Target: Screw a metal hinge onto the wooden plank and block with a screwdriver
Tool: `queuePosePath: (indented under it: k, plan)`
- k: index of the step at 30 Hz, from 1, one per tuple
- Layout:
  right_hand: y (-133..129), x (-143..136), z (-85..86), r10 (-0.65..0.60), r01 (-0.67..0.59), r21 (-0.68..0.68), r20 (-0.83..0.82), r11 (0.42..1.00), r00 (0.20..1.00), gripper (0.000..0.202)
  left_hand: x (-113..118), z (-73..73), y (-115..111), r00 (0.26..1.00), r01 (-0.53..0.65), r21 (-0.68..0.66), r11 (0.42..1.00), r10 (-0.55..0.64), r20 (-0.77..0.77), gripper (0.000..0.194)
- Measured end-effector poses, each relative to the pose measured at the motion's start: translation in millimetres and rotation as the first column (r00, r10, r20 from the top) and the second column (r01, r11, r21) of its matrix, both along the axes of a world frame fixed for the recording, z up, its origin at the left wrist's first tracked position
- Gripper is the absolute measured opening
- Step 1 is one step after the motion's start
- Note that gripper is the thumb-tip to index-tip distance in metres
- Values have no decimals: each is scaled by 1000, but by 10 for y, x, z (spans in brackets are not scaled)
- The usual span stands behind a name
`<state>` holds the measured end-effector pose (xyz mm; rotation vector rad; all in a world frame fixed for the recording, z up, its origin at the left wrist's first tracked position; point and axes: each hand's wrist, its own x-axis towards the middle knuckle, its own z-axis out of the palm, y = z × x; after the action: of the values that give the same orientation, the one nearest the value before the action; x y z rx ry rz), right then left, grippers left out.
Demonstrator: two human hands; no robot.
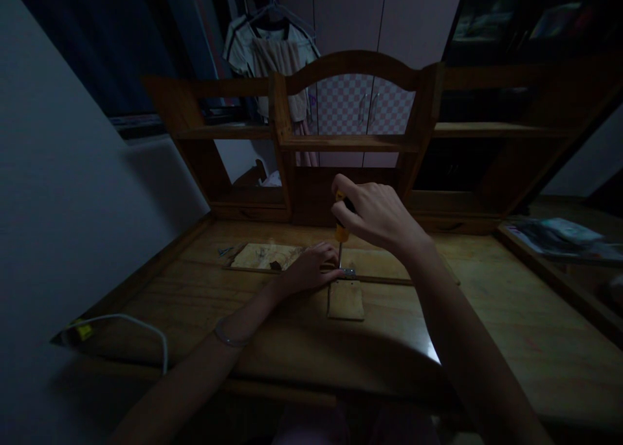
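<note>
My right hand (372,211) is wrapped round the yellow and black handle of a screwdriver (342,231), held upright. Its shaft points down to a small metal bracket (348,273), which looks like a hinge. The bracket lies at the edge of a long wooden board (384,264). My left hand (314,266) rests on the board, its fingers bent and pressed close to the bracket and the screwdriver tip. What those fingers grip, if anything, is partly hidden. Just in front of the bracket lies a small square wooden piece (345,301) with small holes along its far edge.
Several screws (224,252) lie left of the board on the wooden desk (195,289). A white cable (141,322) crosses the desk's left front corner. Behind stands a wooden shelf unit (350,143). Papers and a plastic packet (569,231) are on the right.
</note>
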<state>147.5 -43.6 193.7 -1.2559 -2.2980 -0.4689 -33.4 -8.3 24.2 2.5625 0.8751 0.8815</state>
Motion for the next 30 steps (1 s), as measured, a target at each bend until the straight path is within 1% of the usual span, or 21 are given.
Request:
queuePosePath:
  k: [3,6,10,12,14,16,18,20,22,24,25,27,30]
  plan:
    - [23,8,-16,-31,31,27,11,999,999,28,-2,-7,13,1000,-4,1,1000,4,16,15]
    - [72,10,-49,-61,60,67,6,996,998,37,-7,-9,21,1000,-4,14,1000,4,21,13]
    - [112,-16,-78,-55,57,103,-13,993,998,50,-7,1,14,1000,-4,31,999,4,27,12]
    - [110,-34,-80,-74,76,121,-27,990,997,54,-4,-3,16,1000,-3,36,999,2,27,12]
    - [104,-46,-78,-111,118,126,-59,985,992,58,-3,-20,29,1000,-4,46,999,3,21,11]
    - [104,-41,-72,-115,126,99,-110,987,987,60,-5,-49,49,1000,-5,68,998,4,15,10]
    - [109,-14,-56,-50,56,28,-186,998,981,58,-10,-78,68,1000,1,95,996,-2,17,9]
    - [115,32,-30,84,-106,-68,-270,992,959,49,-16,-92,76,1000,10,100,995,-13,26,8]
    - [115,87,3,222,-286,-148,-340,947,914,40,-16,-86,68,999,16,88,996,-18,28,7]
    - [108,135,34,310,-402,-197,-375,894,874,39,-10,-64,49,1000,19,77,997,-20,17,7]
    - [103,152,46,332,-431,-213,-379,877,864,39,-5,-52,38,1000,21,75,997,-22,10,7]
    - [94,169,59,352,-453,-226,-375,862,858,37,8,-29,18,1000,26,68,997,-26,1,6]
    - [88,151,55,368,-457,-195,-365,868,855,30,26,-9,-3,1000,25,49,998,-26,6,4]
